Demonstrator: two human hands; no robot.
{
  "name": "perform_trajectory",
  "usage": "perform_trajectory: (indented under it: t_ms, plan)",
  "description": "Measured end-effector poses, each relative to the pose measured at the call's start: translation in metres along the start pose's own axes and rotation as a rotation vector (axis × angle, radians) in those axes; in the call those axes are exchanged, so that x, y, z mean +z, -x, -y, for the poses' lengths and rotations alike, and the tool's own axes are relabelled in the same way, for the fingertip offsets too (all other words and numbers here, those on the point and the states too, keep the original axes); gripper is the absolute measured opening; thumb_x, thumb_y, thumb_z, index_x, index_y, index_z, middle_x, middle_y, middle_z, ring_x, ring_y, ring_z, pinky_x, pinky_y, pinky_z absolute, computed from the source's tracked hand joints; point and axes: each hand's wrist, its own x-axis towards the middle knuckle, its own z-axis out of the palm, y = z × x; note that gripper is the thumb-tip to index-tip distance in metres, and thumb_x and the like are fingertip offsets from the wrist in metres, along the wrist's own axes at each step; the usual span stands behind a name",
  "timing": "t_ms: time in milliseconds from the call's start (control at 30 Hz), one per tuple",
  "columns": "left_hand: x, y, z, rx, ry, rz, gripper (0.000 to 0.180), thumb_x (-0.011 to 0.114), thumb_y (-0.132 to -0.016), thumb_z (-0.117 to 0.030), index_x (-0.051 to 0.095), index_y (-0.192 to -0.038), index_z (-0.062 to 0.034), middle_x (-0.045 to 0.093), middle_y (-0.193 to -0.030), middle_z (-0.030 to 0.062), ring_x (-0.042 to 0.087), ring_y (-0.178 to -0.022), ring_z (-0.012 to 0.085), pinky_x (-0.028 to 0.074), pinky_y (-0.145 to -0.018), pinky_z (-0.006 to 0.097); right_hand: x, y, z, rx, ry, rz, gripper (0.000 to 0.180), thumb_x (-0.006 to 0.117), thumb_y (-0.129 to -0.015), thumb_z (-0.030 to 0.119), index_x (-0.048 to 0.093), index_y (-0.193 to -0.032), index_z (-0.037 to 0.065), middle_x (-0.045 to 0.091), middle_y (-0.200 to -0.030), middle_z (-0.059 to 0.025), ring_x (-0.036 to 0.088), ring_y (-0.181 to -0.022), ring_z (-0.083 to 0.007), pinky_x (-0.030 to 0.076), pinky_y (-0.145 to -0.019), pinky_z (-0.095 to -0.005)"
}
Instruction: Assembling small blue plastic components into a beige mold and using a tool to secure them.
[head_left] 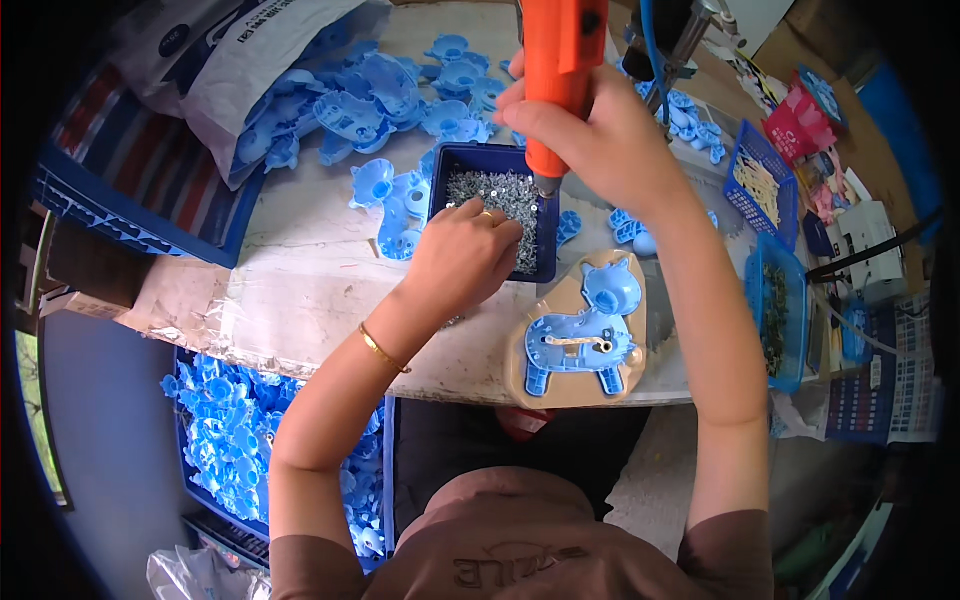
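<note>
The right hand's grip [590,135] is wrapped tight around an orange electric screwdriver [556,75], held upright with its tip dipping at the edge of a dark blue tray of small silver screws [497,205]. The left hand [465,255] rests over the near side of that tray, its fingers curled down among the screws; whether they pinch one cannot be told from here.

Just beside the tray, toward the person, a blue plastic toy animal shell [583,335] lies flat in a tan holding jig [530,375] at the table's [310,290] front edge. By the look of it, the step in hand is loading a screw onto the driver; the next move would call for carrying the tip over to a hole in the shell and holding it square.

The table is pale and worn. A heap of blue plastic parts [370,95] spills from a white sack [255,75] at the back. Blue mesh baskets [775,305] stand to the right. Below the table's left edge, a crate [235,450] holds more blue parts.
</note>
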Motion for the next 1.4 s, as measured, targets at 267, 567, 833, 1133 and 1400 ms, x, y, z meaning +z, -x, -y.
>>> perform_trajectory:
  t_ms: [267,567,833,1133,1400]
  plan:
    - [-0.006,0.02,-0.035,0.087,0.293,-0.167,0.012,0.07,-0.08,-0.014,0.06,-0.084,-0.0083,0.057,-0.077,0.0051,0.057,-0.074,0.0233,0.049,-0.065,0.036,0.021,0.053,0.021,0.053,-0.39,-0.047,0.031,0.062,-0.081,0.009,0.053,-0.107,-0.005,0.059,-0.07,-0.0042,0.055,-0.058,-0.0088,0.045,-0.055,-0.0229]
    - [-0.007,0.026,-0.049,0.051,0.358,-0.145,0.015,0.07,-0.081,-0.012,0.056,-0.085,-0.0065,0.057,-0.078,0.0068,0.057,-0.075,0.0254,0.049,-0.065,0.037,0.022,0.066,0.015,0.03,-0.388,-0.093,0.031,0.062,-0.08,0.009,0.053,-0.105,-0.006,0.057,-0.068,-0.0035,0.052,-0.055,-0.0077,0.043,-0.052,-0.0225]
    - [-0.006,0.03,-0.052,0.013,0.437,-0.088,0.014,0.069,-0.083,-0.01,0.056,-0.086,-0.0055,0.057,-0.079,0.0078,0.057,-0.075,0.027,0.049,-0.066,0.039,0.022,0.071,0.018,0.088,-0.476,-0.064,0.031,0.062,-0.078,0.01,0.054,-0.103,-0.006,0.056,-0.067,-0.0036,0.051,-0.052,-0.0078,0.042,-0.049,-0.0228]
    - [-0.006,0.031,-0.049,0.047,0.42,-0.128,0.013,0.07,-0.082,-0.012,0.058,-0.086,-0.007,0.058,-0.079,0.0057,0.056,-0.075,0.0252,0.048,-0.065,0.038,0.018,0.069,0.023,0.087,-0.503,-0.058,0.031,0.061,-0.077,0.009,0.054,-0.103,-0.007,0.056,-0.066,-0.004,0.05,-0.051,-0.0086,0.041,-0.048,-0.0234]
    - [-0.009,0.041,-0.058,-0.013,0.361,-0.121,0.02,0.072,-0.081,-0.019,0.059,-0.09,-0.0069,0.06,-0.083,0.0055,0.057,-0.078,0.0256,0.048,-0.068,0.037,0.02,0.079,0.017,0.127,-0.504,-0.011,0.031,0.061,-0.078,0.007,0.053,-0.104,-0.006,0.055,-0.066,-0.0046,0.051,-0.052,-0.0096,0.043,-0.049,-0.0242]
